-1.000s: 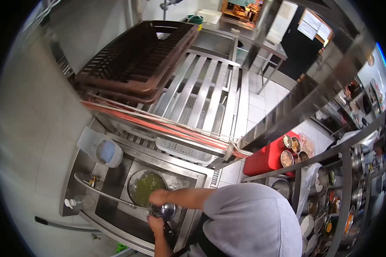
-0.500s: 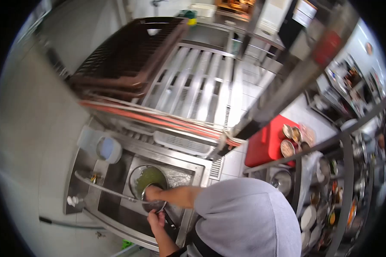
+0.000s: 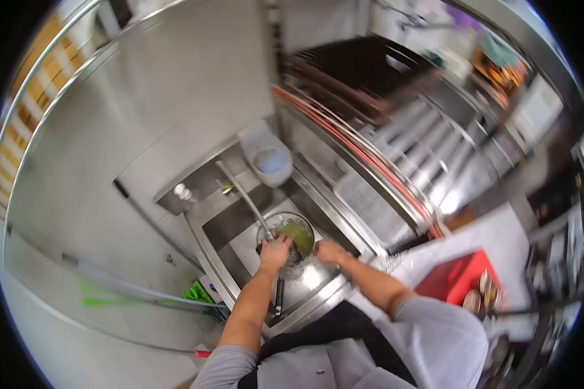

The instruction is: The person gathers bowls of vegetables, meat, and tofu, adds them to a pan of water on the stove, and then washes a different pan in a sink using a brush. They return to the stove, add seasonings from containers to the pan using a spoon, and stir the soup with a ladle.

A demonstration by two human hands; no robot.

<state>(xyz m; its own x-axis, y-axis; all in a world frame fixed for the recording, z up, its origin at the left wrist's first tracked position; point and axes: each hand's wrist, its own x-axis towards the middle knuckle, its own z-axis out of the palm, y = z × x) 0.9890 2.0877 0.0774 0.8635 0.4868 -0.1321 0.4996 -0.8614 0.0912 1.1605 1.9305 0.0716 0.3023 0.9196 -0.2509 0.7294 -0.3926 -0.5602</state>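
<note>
In the sink (image 3: 240, 249) stands a round metal pot (image 3: 313, 225) with greenish liquid (image 3: 295, 235) in it. My left hand (image 3: 276, 251) is closed at the lower end of the spring spray hose (image 3: 243, 194), over the pot's near-left side. On the opposite side, my right hand (image 3: 329, 251) is closed at the pot's rim. A black handle (image 3: 279, 297) points toward me below the pot; the part it belongs to is partly hidden by my left hand and blurred. The sink bottom glints as if wet near the pot.
A white container (image 3: 268, 159) sits at the sink's back corner. Brown crates (image 3: 370, 71) rest on a slatted metal rack (image 3: 428, 139) to the right. Red and white cables (image 3: 363, 152) run along its edge. A red box (image 3: 457, 279) with bowls stands lower right; poles lean at left.
The view has turned, bringing the sink toward the middle. My right hand has come out of the pot to its right rim. My left hand has moved up to the spray hose.
</note>
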